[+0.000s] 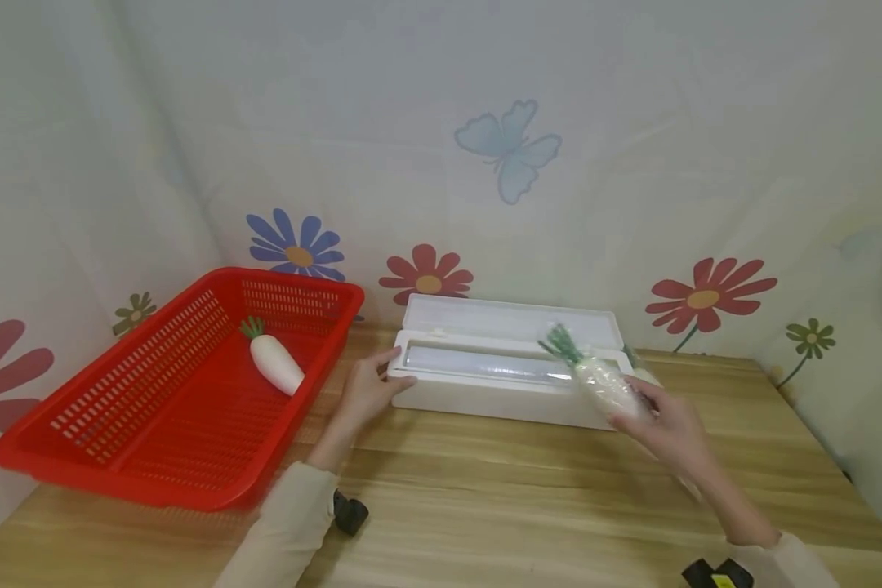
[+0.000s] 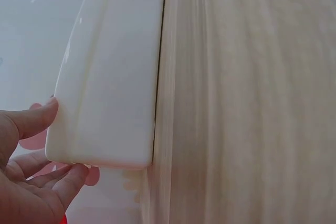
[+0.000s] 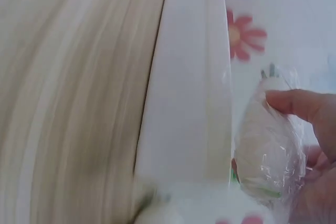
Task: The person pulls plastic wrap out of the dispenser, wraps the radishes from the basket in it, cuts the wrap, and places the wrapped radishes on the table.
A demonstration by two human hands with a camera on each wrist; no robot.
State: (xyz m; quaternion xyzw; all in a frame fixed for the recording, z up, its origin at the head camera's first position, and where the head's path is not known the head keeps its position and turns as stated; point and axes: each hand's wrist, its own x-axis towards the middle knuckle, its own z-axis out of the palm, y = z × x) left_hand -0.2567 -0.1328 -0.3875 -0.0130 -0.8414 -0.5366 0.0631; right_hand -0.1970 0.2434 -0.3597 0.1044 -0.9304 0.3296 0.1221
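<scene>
My right hand (image 1: 669, 429) grips a white radish (image 1: 604, 385) with green leaves, wrapped in clear plastic film, over the right end of a cling film dispenser (image 1: 478, 395). In the right wrist view the thumb presses on the crinkled film round the radish (image 3: 268, 135). The dispenser is a long white box with its lid (image 1: 514, 320) raised at the back and a roll of film (image 1: 485, 363) inside. My left hand (image 1: 367, 388) holds the box's left end, thumb on the upper edge and fingers against the end face, as the left wrist view shows.
A red plastic basket (image 1: 154, 482) stands on the left, with one unwrapped white radish (image 1: 275, 363) lying in it. Another pale object (image 1: 647, 377) shows partly behind my right hand. The wooden table (image 1: 485, 506) meets a flower-printed cloth (image 1: 559, 245) at the back.
</scene>
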